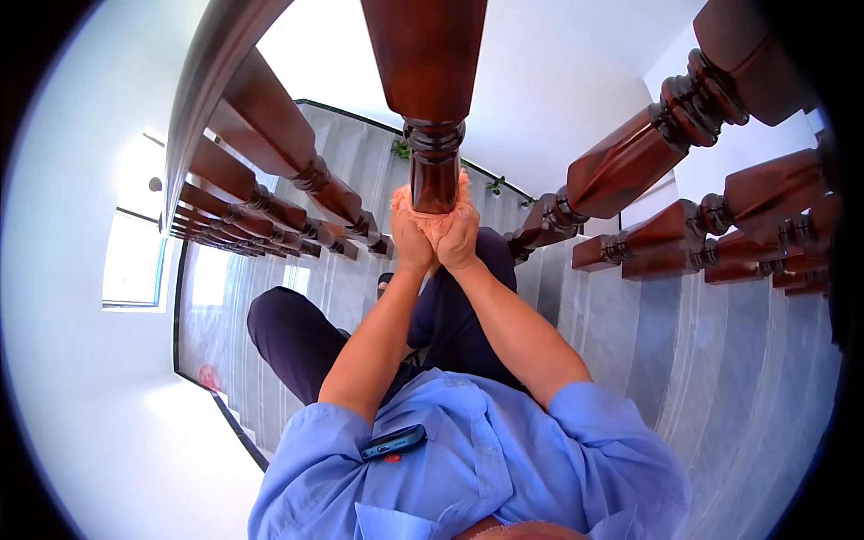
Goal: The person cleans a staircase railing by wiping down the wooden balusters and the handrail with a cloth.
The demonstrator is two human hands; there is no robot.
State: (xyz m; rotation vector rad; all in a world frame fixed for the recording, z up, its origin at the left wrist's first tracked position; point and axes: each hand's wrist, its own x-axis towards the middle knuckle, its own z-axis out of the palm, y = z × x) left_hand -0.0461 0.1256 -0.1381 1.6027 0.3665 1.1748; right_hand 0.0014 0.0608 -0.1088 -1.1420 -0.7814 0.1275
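Note:
An orange fluffy cloth (432, 224) is wrapped around the lower part of a dark red-brown wooden baluster (435, 180) at the upper centre. My left hand (411, 236) presses the cloth from the left side of the post. On the other side, my right hand (457, 238) is closed on the same cloth. The heels of both hands nearly meet below the post, and some of the fingertips are hidden behind it.
More balusters (261, 108) run under a curved handrail (193, 99) at the left. Others (630, 162) stand at the right beside grey stone steps (666, 333). A window (135, 256) is at the far left. A phone (393, 443) sits in the blue shirt's pocket.

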